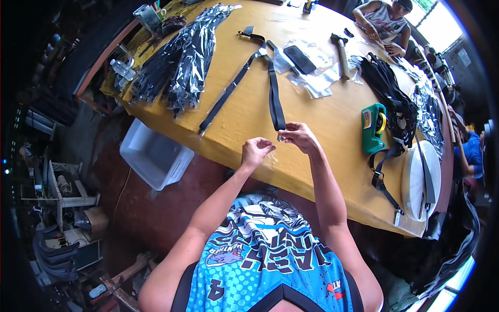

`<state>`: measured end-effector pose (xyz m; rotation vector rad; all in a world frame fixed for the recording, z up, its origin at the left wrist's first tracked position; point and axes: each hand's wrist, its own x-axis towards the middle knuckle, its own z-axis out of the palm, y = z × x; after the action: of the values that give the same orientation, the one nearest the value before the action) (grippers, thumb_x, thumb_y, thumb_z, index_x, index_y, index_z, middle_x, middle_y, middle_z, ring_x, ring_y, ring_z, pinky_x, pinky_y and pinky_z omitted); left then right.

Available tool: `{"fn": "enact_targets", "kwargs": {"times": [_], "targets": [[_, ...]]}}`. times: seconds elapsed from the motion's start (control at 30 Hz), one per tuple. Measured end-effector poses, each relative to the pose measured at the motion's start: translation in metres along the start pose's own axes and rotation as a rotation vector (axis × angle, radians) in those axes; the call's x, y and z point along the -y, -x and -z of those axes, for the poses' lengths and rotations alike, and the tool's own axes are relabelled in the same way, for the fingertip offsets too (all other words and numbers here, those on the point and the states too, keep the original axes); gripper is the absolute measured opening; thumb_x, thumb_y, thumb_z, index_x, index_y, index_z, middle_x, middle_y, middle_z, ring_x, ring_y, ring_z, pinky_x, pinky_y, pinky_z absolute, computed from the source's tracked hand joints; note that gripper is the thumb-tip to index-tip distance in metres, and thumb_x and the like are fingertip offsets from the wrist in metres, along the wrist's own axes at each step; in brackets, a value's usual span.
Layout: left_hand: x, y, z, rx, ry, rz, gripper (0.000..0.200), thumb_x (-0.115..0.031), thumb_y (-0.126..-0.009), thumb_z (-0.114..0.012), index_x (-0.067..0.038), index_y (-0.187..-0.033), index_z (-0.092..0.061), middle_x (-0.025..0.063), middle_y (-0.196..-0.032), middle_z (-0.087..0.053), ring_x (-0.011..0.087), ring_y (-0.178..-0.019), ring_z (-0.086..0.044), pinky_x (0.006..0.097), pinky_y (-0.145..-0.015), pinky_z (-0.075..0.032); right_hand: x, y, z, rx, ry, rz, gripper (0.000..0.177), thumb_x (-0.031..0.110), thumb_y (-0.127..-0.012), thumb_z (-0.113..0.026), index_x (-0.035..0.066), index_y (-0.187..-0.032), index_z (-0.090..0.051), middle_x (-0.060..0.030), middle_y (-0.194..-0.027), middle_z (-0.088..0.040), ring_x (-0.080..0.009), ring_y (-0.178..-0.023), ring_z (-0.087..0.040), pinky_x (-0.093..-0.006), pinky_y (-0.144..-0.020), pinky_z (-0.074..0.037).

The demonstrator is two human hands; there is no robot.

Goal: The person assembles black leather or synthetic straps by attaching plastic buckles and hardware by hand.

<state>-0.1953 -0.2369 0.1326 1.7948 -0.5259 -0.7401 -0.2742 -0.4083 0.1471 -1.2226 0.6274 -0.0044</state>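
A pair of black suspenders [274, 88] lies in a Y shape on the yellow-covered table. My right hand [299, 136] pinches the near end of one strap at its metal clip, close to the table's front edge. Beside it on the left, my left hand [257, 152] has its fingertips pressed together. Something thin and clear seems to show by those fingertips, too small to make out. The other strap [224, 99] stretches to the left, with its clip end near the table edge.
Plastic-wrapped black straps [192, 57] are piled at left. A phone [300, 59] on clear bags, a hammer [341, 56], a green tape dispenser [373, 128] and a white round roll [422, 179] lie to the right. Below stands a plastic bin [156, 153]. A person [384, 26] sits across the table.
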Motion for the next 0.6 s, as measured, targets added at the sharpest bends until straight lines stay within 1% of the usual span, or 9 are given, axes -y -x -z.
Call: {"fn": "enact_targets", "kwargs": {"times": [0.03,0.1,0.2,0.33,0.4,0.6], "targets": [[0.001,-0.001,-0.001,0.002,0.002,0.000,0.019,-0.012,-0.071,-0.073,0.002,-0.082,-0.065,0.0065,-0.075,-0.066,0.0097,-0.068,-0.062,0.0222,-0.066,-0.050,0.000,-0.001,-0.002,-0.002,0.001,-0.001,0.030,0.011,-0.073,-0.071,-0.005,-0.096,-0.060,-0.0054,-0.077,-0.063,-0.0099,-0.065,-0.058,-0.0217,-0.058,-0.047],[0.004,-0.004,-0.003,0.008,0.056,-0.033,0.019,-0.011,-0.071,-0.072,0.002,-0.082,-0.065,0.0075,-0.077,-0.067,0.0103,-0.068,-0.062,0.0225,-0.066,-0.050,0.001,-0.004,-0.004,-0.058,0.138,0.043,0.031,0.011,-0.072,-0.071,-0.004,-0.096,-0.060,-0.0057,-0.078,-0.063,-0.0101,-0.064,-0.057,-0.0225,-0.059,-0.046],[0.005,-0.006,-0.004,0.015,0.044,-0.045,0.019,-0.011,-0.071,-0.072,0.002,-0.083,-0.065,0.0081,-0.078,-0.067,0.0107,-0.069,-0.062,0.0232,-0.066,-0.050,0.003,-0.005,-0.004,-0.084,0.221,0.048,0.030,0.012,-0.071,-0.072,-0.003,-0.095,-0.061,-0.0060,-0.077,-0.064,-0.0104,-0.064,-0.056,-0.0231,-0.059,-0.046],[0.000,-0.004,-0.001,0.023,0.012,-0.048,0.021,-0.012,-0.069,-0.074,0.002,-0.082,-0.065,0.0076,-0.076,-0.067,0.0110,-0.069,-0.062,0.0235,-0.067,-0.050,0.007,-0.003,-0.006,-0.093,0.240,0.052,0.030,0.012,-0.070,-0.072,-0.002,-0.094,-0.061,-0.0056,-0.076,-0.063,-0.0109,-0.065,-0.056,-0.0244,-0.059,-0.046],[-0.004,-0.003,0.000,0.030,-0.016,-0.024,0.024,-0.013,-0.067,-0.076,0.002,-0.081,-0.064,0.0066,-0.076,-0.066,0.0107,-0.069,-0.061,0.0237,-0.067,-0.050,0.010,-0.002,-0.007,-0.073,0.250,0.072,0.029,0.013,-0.070,-0.072,-0.001,-0.093,-0.062,-0.0051,-0.076,-0.064,-0.0111,-0.066,-0.057,-0.0250,-0.059,-0.045],[0.001,-0.006,-0.003,0.028,-0.014,-0.016,0.025,-0.014,-0.064,-0.079,0.000,-0.078,-0.063,0.0049,-0.075,-0.065,0.0094,-0.069,-0.060,0.0230,-0.066,-0.049,0.011,0.003,-0.009,-0.048,0.224,0.107,0.026,0.012,-0.070,-0.072,0.001,-0.092,-0.062,-0.0047,-0.078,-0.064,-0.0111,-0.067,-0.056,-0.0250,-0.061,-0.045]]}}
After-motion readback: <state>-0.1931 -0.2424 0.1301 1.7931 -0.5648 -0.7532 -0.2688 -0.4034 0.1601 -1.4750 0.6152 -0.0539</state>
